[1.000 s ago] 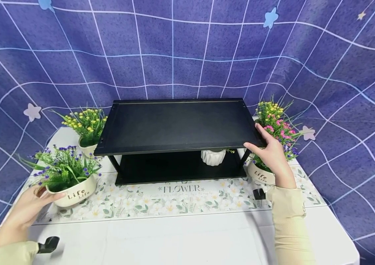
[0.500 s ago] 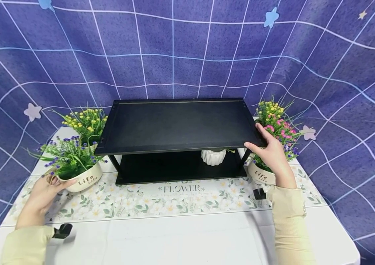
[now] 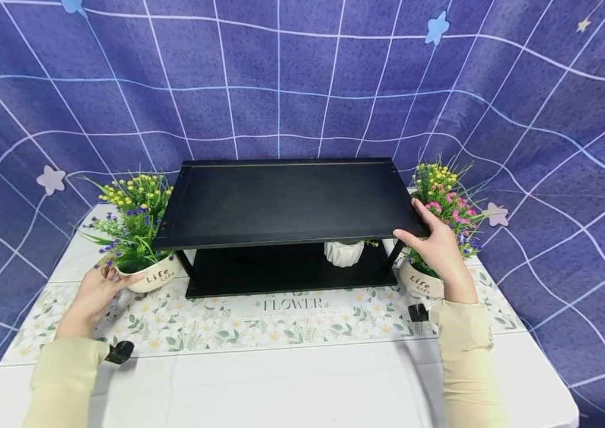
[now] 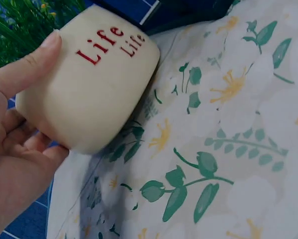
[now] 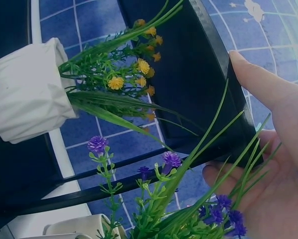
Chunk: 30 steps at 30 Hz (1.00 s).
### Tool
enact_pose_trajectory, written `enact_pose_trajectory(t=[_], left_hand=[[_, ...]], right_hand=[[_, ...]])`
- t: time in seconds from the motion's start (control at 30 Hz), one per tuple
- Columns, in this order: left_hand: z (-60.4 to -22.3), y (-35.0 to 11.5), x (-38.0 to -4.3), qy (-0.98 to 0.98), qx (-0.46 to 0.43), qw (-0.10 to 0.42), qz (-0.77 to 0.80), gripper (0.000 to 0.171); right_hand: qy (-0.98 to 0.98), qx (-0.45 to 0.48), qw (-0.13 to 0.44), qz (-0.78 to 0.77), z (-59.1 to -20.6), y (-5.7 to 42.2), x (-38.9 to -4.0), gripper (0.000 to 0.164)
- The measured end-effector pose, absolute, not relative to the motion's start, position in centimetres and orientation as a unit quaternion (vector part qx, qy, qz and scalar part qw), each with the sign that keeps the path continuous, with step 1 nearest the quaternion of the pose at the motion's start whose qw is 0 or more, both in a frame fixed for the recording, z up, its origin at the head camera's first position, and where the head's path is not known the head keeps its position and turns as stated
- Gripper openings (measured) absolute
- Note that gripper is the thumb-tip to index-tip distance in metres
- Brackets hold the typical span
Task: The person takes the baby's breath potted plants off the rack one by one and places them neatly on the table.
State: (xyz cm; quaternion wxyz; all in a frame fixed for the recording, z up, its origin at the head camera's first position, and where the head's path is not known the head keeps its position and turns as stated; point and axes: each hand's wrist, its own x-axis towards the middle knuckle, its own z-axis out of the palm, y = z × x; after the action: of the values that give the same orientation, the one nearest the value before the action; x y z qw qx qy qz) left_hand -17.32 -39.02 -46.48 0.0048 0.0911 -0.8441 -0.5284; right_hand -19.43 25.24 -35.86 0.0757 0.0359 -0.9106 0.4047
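Note:
My left hand (image 3: 96,291) grips the left end of a cream flowerpot (image 3: 155,276) marked "Life", planted with purple flowers (image 3: 126,232). In the left wrist view its thumb (image 4: 42,55) presses the pot's outer wall, with the other fingers bent under the near end. That pot sits close by the front left leg of a black two-tier shelf (image 3: 292,202). At the shelf's front right corner, my right hand (image 3: 441,252) holds the edge of the upper board, thumb and fingers on either side of it in the right wrist view.
On the lower tier stands a fluted white pot (image 3: 343,254) with yellow flowers. Yellow flowers (image 3: 139,189) rise behind the left pot. Right of the shelf are pink flowers (image 3: 454,208) and another cream "Life" pot (image 3: 420,282). A floral runner (image 3: 281,321) crosses the white table (image 3: 292,386).
My left hand has carried the cream flowerpot rightward and back, from the table's left side to beside the shelf leg. My right hand and the shelf have stayed in place.

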Motion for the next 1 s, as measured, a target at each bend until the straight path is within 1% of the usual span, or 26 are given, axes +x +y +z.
enact_pose_trajectory(t=[0.1, 0.2, 0.27, 0.43, 0.57, 0.6, 0.63, 0.67, 0.7, 0.77, 0.8, 0.83, 0.87, 1.0], left_hand=[[-46.9, -39.1, -17.7, -0.830, 0.073, 0.002, -0.553, 0.046], [-47.3, -39.3, -17.8, -0.795, 0.065, -0.016, -0.603, 0.048], [-47.3, -39.4, -17.8, -0.783, 0.066, -0.033, -0.618, 0.045], [-46.9, -39.4, -17.7, -0.815, 0.070, -0.060, -0.572, 0.040], [-46.5, -39.0, -18.1, -0.842, 0.070, -0.066, -0.531, 0.043], [-46.5, -38.9, -18.2, -0.841, 0.066, -0.074, -0.531, 0.032], [-46.5, -38.9, -18.4, -0.849, 0.068, -0.074, -0.519, 0.034], [-46.6, -38.8, -18.5, -0.852, 0.067, -0.079, -0.513, 0.027], [-46.6, -38.8, -18.7, -0.844, 0.067, -0.083, -0.526, 0.033], [-46.8, -38.7, -19.0, -0.832, 0.073, -0.087, -0.543, 0.078], [-46.9, -38.7, -19.1, -0.827, 0.076, -0.085, -0.550, 0.090], [-47.0, -38.7, -19.2, -0.828, 0.084, -0.074, -0.550, 0.090], [-47.1, -38.6, -19.3, -0.821, 0.084, -0.067, -0.560, 0.096], [-47.4, -38.5, -19.7, -0.835, 0.107, -0.019, -0.540, 0.089]], right_hand=[[-0.910, 0.037, 0.076, 0.406, -35.8, 25.1, -19.5, 0.082], [-0.909, 0.039, 0.075, 0.407, -35.7, 25.1, -19.5, 0.082], [-0.910, 0.039, 0.075, 0.406, -35.7, 25.0, -19.5, 0.082], [-0.912, 0.038, 0.082, 0.400, -35.9, 25.1, -19.5, 0.082], [-0.913, 0.039, 0.084, 0.397, -36.0, 25.2, -19.5, 0.081], [-0.913, 0.039, 0.084, 0.397, -36.1, 25.3, -19.5, 0.081], [-0.913, 0.039, 0.083, 0.397, -36.1, 25.3, -19.5, 0.081], [-0.913, 0.039, 0.082, 0.397, -36.1, 25.3, -19.5, 0.082], [-0.913, 0.039, 0.082, 0.397, -36.2, 25.3, -19.5, 0.082], [-0.913, 0.040, 0.082, 0.398, -36.2, 25.3, -19.6, 0.082], [-0.913, 0.040, 0.082, 0.399, -36.2, 25.3, -19.6, 0.082], [-0.912, 0.040, 0.083, 0.399, -36.2, 25.2, -19.6, 0.082], [-0.912, 0.041, 0.085, 0.400, -36.2, 25.2, -19.6, 0.082], [-0.910, 0.044, 0.091, 0.401, -36.2, 25.3, -19.6, 0.081]])
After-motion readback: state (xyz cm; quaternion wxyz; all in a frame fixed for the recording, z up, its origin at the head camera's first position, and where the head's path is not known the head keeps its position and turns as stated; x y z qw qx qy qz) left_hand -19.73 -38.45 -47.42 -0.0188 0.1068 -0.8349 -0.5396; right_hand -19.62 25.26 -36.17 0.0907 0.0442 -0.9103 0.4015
